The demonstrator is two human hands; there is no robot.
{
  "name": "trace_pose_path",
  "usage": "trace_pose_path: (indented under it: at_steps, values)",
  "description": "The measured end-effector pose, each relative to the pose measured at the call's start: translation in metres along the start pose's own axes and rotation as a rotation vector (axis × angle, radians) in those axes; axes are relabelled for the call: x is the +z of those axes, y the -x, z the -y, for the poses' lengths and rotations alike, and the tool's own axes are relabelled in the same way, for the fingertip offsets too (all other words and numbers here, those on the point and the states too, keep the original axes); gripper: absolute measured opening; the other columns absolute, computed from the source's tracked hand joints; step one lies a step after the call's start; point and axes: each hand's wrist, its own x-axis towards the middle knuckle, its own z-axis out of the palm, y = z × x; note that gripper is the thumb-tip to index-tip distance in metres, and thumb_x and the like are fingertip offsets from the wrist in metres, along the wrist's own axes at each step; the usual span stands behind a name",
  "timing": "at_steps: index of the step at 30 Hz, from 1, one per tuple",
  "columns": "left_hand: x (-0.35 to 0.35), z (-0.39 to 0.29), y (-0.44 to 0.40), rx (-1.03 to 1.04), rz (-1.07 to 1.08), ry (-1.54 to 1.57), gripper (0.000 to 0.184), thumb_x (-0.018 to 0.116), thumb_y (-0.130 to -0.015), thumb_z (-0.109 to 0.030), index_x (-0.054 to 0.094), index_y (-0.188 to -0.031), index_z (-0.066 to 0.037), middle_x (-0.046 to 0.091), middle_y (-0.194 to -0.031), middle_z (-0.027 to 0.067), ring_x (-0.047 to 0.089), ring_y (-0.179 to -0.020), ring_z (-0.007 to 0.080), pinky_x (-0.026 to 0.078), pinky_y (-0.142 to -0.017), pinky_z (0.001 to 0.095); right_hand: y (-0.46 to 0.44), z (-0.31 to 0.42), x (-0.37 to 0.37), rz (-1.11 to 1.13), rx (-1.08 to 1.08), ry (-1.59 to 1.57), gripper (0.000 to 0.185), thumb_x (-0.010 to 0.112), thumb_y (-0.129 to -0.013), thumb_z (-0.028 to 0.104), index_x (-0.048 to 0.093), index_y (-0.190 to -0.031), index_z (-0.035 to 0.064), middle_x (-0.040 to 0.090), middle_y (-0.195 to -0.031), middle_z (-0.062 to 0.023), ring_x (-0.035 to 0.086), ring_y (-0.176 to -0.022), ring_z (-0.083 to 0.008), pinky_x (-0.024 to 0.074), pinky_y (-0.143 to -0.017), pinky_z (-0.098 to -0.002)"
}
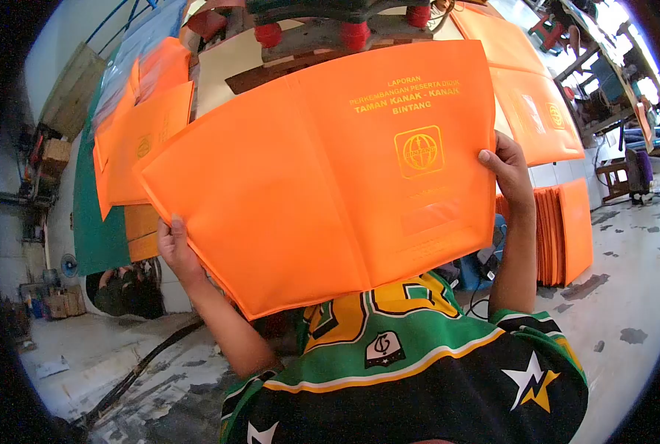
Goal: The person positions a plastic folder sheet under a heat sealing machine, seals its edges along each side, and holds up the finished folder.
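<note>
Spread open before me is a large orange report cover (pixel 270 177) with gold lettering and a round emblem on its right half. A fold line runs down its middle, and a small clear window shows below the emblem. My left hand (pixel 178 248) pinches the cover's lower left edge, thumb on the front face. At the right edge, my right hand (pixel 511 169) grips it with the thumb in front and the fingers hidden behind. The cover is tilted, its left side lower, and it hides much of the worktable behind.
More orange covers (pixel 152 133) lie on the left over a green surface (pixel 89 229). Another orange cover (pixel 533 111) rests at the right, above an upright stack of covers (pixel 565 233). A dark machine with red knobs (pixel 356 35) stands at the top. A cable crosses the worn floor (pixel 618 318).
</note>
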Motion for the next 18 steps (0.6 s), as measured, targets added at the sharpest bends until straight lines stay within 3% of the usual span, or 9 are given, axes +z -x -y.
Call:
trace_pose_path:
  at_steps: [12, 18]
  values:
    - [0.008, -0.006, 0.000, -0.027, -0.061, 0.033, 0.031, 0.066, -0.113, -0.026, 0.066, -0.129, 0.001, 0.074, -0.117, 0.0071, 0.070, -0.103, 0.0144, 0.058, -0.089, 0.0299, 0.000, -0.001, 0.000, 0.014, 0.012, -0.041, 0.044, 0.079, -0.102, 0.028, 0.072, -0.131, -0.0041, 0.078, -0.118, -0.0051, 0.070, -0.107, -0.0131, 0.0551, -0.097, -0.0321]
    - [-0.004, 0.002, -0.002, -0.042, -0.024, -0.002, 0.035, 0.066, -0.113, -0.027, 0.065, -0.134, 0.002, 0.074, -0.126, 0.0098, 0.071, -0.111, 0.0172, 0.059, -0.095, 0.0329, -0.001, -0.005, -0.003, 0.026, 0.020, -0.050, 0.047, 0.081, -0.102, 0.029, 0.071, -0.136, -0.0024, 0.078, -0.121, -0.0048, 0.071, -0.111, -0.0138, 0.0551, -0.100, -0.0329]
